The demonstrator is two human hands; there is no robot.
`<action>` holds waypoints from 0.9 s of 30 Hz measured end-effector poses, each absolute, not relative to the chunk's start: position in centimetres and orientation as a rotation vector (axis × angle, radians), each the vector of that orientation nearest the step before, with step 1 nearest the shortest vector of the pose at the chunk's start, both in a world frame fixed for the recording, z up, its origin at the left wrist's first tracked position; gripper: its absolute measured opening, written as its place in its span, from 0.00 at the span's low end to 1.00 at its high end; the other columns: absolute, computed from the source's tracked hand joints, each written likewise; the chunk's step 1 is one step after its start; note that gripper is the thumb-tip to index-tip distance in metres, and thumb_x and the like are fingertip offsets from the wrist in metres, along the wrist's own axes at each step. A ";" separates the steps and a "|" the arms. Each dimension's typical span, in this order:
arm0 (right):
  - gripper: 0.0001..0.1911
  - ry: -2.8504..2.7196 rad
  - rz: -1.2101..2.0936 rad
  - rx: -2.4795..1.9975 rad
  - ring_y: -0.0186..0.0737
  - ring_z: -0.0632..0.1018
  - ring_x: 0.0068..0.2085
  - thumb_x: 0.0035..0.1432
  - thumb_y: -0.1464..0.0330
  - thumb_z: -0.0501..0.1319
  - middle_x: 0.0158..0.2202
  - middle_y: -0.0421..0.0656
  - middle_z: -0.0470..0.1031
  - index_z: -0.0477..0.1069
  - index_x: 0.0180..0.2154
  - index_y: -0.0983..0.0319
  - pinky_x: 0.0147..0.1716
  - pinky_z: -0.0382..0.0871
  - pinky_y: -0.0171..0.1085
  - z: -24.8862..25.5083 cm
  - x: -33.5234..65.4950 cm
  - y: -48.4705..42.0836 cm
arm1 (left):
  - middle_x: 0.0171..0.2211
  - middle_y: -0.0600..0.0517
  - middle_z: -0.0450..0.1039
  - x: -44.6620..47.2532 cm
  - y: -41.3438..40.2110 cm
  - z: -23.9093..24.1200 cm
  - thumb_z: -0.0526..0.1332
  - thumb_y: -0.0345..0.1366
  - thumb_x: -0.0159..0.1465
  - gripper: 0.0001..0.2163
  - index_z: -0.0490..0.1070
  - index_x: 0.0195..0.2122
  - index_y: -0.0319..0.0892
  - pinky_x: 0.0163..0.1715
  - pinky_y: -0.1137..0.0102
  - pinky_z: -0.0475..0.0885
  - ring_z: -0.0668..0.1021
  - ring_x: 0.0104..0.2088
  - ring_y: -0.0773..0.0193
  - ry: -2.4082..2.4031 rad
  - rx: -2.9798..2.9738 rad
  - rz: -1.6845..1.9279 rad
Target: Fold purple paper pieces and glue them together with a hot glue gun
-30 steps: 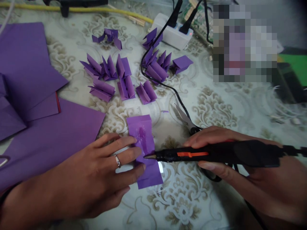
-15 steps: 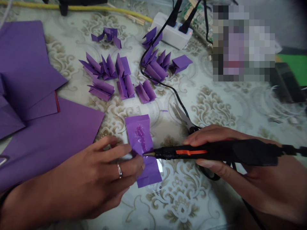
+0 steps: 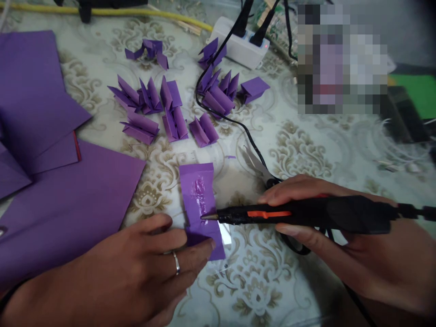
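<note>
A small purple folded paper strip (image 3: 199, 190) lies flat on the patterned table, with a shiny streak of glue down its middle. My left hand (image 3: 136, 268), a ring on one finger, presses its fingertips on the strip's near end. My right hand (image 3: 340, 240) grips a black glue gun (image 3: 306, 214) with an orange trigger, held level. Its metal tip touches the strip near the lower end of the glue streak.
Several folded purple paper pieces (image 3: 170, 113) lie behind the strip. Large purple sheets (image 3: 61, 190) cover the left side. Scissors (image 3: 259, 168) lie under my right hand. A white power strip (image 3: 238, 45) with black cords sits at the back, next to a yellow cable (image 3: 112, 12).
My left hand has slid toward me, down to the strip's near end. The glue streak has grown longer as the gun's tip moved slightly.
</note>
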State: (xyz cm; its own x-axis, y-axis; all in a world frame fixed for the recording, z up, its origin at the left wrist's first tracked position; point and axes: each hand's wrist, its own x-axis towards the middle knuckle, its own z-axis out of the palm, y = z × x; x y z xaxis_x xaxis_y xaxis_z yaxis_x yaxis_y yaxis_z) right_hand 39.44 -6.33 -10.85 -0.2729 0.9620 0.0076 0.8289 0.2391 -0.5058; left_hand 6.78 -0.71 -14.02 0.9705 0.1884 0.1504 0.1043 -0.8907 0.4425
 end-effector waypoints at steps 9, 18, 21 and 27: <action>0.10 -2.202 0.582 -1.634 0.47 0.88 0.42 0.72 0.57 0.62 0.45 0.39 0.84 0.72 0.52 0.46 0.34 0.83 0.40 -10.9 39.4 -6.0 | 0.58 0.56 0.83 6.8 -0.5 -14.2 0.64 0.36 0.74 0.08 0.81 0.52 0.45 0.54 0.63 0.68 0.79 0.43 0.61 0.254 2.512 0.262; 0.10 -2.217 0.561 -1.624 0.46 0.87 0.43 0.72 0.60 0.61 0.46 0.39 0.82 0.72 0.53 0.47 0.37 0.82 0.40 -10.9 39.5 -5.9 | 0.55 0.57 0.84 6.8 -0.5 -13.9 0.66 0.35 0.73 0.18 0.76 0.63 0.45 0.53 0.62 0.71 0.80 0.42 0.62 0.293 2.498 0.279; 0.10 -2.212 0.564 -1.619 0.45 0.87 0.42 0.72 0.60 0.60 0.46 0.39 0.83 0.72 0.53 0.47 0.35 0.81 0.40 -10.9 39.3 -5.9 | 0.55 0.56 0.84 6.9 -0.3 -13.9 0.66 0.35 0.72 0.17 0.77 0.61 0.45 0.51 0.61 0.71 0.80 0.41 0.62 0.277 2.491 0.260; 0.09 -2.205 0.508 -1.619 0.44 0.87 0.40 0.75 0.54 0.59 0.44 0.40 0.83 0.72 0.51 0.48 0.35 0.80 0.40 -10.9 39.0 -5.7 | 0.57 0.56 0.83 6.9 -0.2 -14.0 0.65 0.33 0.73 0.11 0.79 0.55 0.44 0.51 0.62 0.69 0.80 0.41 0.63 0.252 2.466 0.244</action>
